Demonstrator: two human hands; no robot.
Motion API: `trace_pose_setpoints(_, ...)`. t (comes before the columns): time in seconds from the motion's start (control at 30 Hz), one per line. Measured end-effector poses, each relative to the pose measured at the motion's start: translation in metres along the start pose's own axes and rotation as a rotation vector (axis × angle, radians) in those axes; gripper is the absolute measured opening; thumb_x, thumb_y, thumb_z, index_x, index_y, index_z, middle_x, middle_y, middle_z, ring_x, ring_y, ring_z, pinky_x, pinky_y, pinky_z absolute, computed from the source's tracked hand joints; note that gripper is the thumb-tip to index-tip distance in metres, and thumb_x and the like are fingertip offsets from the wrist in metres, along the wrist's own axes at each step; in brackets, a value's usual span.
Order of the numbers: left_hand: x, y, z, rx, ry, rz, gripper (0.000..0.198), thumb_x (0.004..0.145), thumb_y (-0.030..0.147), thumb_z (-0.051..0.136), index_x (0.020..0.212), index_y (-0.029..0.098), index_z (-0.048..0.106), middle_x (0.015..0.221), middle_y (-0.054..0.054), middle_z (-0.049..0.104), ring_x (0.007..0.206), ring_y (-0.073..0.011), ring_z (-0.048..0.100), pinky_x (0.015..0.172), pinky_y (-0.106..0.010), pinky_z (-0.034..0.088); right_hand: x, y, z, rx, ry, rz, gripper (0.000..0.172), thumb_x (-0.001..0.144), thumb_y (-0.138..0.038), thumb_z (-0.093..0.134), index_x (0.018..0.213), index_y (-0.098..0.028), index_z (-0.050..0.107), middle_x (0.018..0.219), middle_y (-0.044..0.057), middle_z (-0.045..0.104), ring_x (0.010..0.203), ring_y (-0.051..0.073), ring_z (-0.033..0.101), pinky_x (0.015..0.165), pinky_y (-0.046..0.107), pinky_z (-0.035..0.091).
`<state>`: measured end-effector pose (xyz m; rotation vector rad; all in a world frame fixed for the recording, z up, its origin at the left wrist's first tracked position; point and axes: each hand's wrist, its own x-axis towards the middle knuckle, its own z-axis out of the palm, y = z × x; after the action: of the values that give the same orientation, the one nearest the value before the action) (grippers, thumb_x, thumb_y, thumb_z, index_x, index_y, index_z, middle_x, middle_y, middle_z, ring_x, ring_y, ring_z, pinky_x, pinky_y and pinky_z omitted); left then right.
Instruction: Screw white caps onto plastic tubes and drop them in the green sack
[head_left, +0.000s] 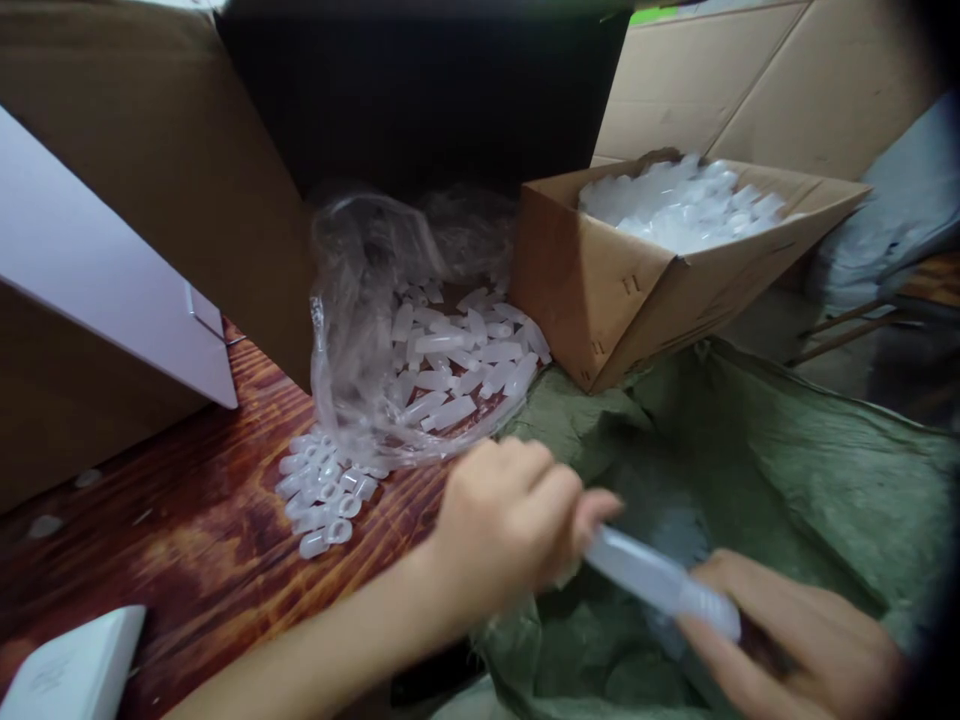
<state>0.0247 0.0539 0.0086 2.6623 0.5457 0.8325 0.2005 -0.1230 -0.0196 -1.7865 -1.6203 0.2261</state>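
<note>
The person is holding one white plastic tube (660, 582) between both hands above the green cloth (750, 450) at the tabletop's (187, 520) near right edge. The left hand (510, 525) is curling its fingers shut around the tube's left end; the right hand (795, 640) is pinching the right end. The tube is looking light, stiff and smooth, probably slippery, so gripping near both ends suits it. Many more tubes, too many to count, are lying in a clear bag (390, 330) and one cardboard box (660, 270) beyond.
</note>
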Motion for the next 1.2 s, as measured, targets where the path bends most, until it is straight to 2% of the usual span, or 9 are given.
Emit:
trace_pose_setpoints(0.13, 0.016, -0.056, -0.006, 0.552, -0.197, -0.231, 0.025, 0.097, 0.022, 0.040, 0.090, 0.013, 0.063, 0.090, -0.012, 0.064, 0.086, -0.0257, 0.059, 0.070, -0.033, 0.043, -0.018, 0.042, -0.004, 0.406, 0.029, 0.619, 0.030, 0.084, -0.043, 0.067, 0.104, -0.022, 0.063, 0.064, -0.002, 0.064, 0.042, 0.013, 0.055, 0.033, 0.019, 0.043)
trace_pose_setpoints(0.23, 0.015, -0.078, -0.007, 0.639, -0.350, -0.287, 0.022, 0.094, 0.018, 0.042, 0.097, 0.012, 0.063, 0.098, -0.016, 0.064, 0.095, -0.0316, 0.060, 0.074, -0.038, 0.047, -0.029, 0.053, -0.002, 0.823, -0.003, 1.013, 0.033, 0.083, -0.042, 0.069, 0.108, -0.020, 0.066, 0.095, 0.008, 0.072, 0.070, 0.020, 0.070, 0.051, 0.026, 0.057)
trace_pose_setpoints(0.43, 0.007, -0.074, 0.000, 0.676, -0.383, -0.304, 0.021, 0.088, 0.010, 0.041, 0.099, 0.012, 0.060, 0.097, -0.015, 0.064, 0.093, -0.0309, 0.061, 0.074, -0.037, 0.049, -0.022, 0.027, 0.013, 1.156, 0.062, 1.114, 0.033, 0.066, -0.032, 0.084, 0.092, -0.019, 0.070, 0.097, 0.009, 0.072, 0.096, 0.023, 0.069, 0.081, 0.029, 0.058)
trace_pose_setpoints(0.57, 0.013, -0.063, -0.007, 0.662, -0.312, -0.319, 0.028, 0.090, 0.013, 0.041, 0.114, 0.013, 0.056, 0.093, -0.013, 0.061, 0.089, -0.0300, 0.062, 0.069, -0.035, 0.048, -0.016, 0.011, 0.017, 1.020, -0.044, 1.008, 0.037, 0.077, -0.045, 0.076, 0.102, -0.018, 0.068, 0.101, 0.011, 0.072, 0.079, 0.018, 0.070, 0.071, 0.026, 0.059)
trace_pose_setpoints(0.7, 0.017, -0.046, -0.020, 0.348, -0.188, -0.294, 0.042, 0.092, 0.019, 0.044, 0.134, 0.021, 0.043, 0.100, -0.009, 0.059, 0.088, -0.0250, 0.061, 0.069, -0.031, 0.047, -0.006, 0.003, 0.013, 0.623, -0.028, 0.722, 0.041, 0.082, -0.052, 0.068, 0.104, -0.017, 0.070, 0.064, 0.001, 0.064, 0.051, 0.013, 0.059, 0.047, 0.020, 0.052)
trace_pose_setpoints(0.8, 0.015, -0.027, -0.027, -0.174, -0.129, -0.324, 0.034, 0.092, 0.027, 0.051, 0.125, 0.023, 0.043, 0.092, -0.002, 0.060, 0.079, -0.0165, 0.061, 0.067, -0.025, 0.046, 0.006, -0.006, 0.010, 0.440, 0.013, 0.606, 0.046, 0.087, -0.052, 0.061, 0.115, -0.017, 0.069, 0.060, 0.000, 0.062, 0.055, 0.014, 0.062, 0.053, 0.022, 0.055)
trace_pose_setpoints(0.9, 0.011, -0.010, -0.029, -0.633, -0.191, -0.459, 0.026, 0.090, 0.038, 0.058, 0.105, 0.021, 0.045, 0.076, 0.003, 0.058, 0.066, -0.0111, 0.057, 0.055, -0.018, 0.042, 0.015, -0.017, 0.009, 0.399, 0.016, 0.526, 0.045, 0.093, -0.049, 0.053, 0.126, -0.021, 0.063, 0.079, 0.004, 0.071, 0.064, 0.014, 0.067, 0.060, 0.022, 0.058)
trace_pose_setpoints(1.0, 0.008, 0.000, -0.025, -0.858, -0.246, -0.568, 0.034, 0.085, 0.046, 0.064, 0.089, 0.020, 0.043, 0.069, 0.004, 0.058, 0.060, -0.0101, 0.056, 0.052, -0.017, 0.040, 0.019, -0.027, 0.011, 0.389, 0.085, 0.375, 0.035, 0.090, -0.040, 0.060, 0.121, -0.025, 0.065, 0.102, 0.006, 0.072, 0.080, 0.015, 0.070, 0.070, 0.022, 0.060)
trace_pose_setpoints(1.2, 0.002, 0.008, -0.009, -1.202, -0.314, -0.719, 0.043, 0.082, 0.053, 0.066, 0.083, 0.020, 0.039, 0.066, 0.002, 0.064, 0.058, -0.0134, 0.064, 0.050, -0.020, 0.050, 0.019, -0.035, 0.017, 0.224, 0.191, 0.064, 0.023, 0.088, -0.026, 0.066, 0.109, -0.027, 0.059, 0.103, 0.004, 0.068, 0.091, 0.017, 0.069, 0.077, 0.024, 0.060)
